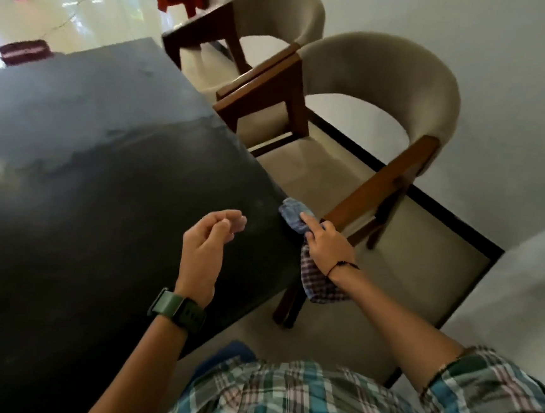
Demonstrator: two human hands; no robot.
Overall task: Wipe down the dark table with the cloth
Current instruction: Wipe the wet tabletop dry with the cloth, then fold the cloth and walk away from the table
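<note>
Fingers of the right hand (pixel 324 243) curl around a checked cloth (pixel 296 216), the index finger stretched forward and pressing a bunched blue part of it onto the right edge of the dark table (pixel 103 165). More of the cloth hangs loose below the wrist, off the table's side. A thin black cord bracelet (pixel 341 265) circles that wrist.

The left hand (pixel 207 243) hovers over the tabletop near the same edge, fingers loosely curled and holding nothing; whether it touches the surface I cannot tell. A green-strapped watch (pixel 178 310) sits on its wrist.

Judging by this, the wiping is under way, with the cloth working the table's rim close to the person. The far part of the top shows pale smears and streaks, which look like drying moisture or dust, so much of the surface probably remains to be covered.

The next move likely calls for spreading the cloth flatter under the palm and sweeping inward from the edge, since only a small wad meets the table now.

2 upholstered armchairs with wooden arms (pixel 372 109) stand just beside the table's right side. The nearer one's arm is close to the working hand, and a wide stroke could knock it.
</note>
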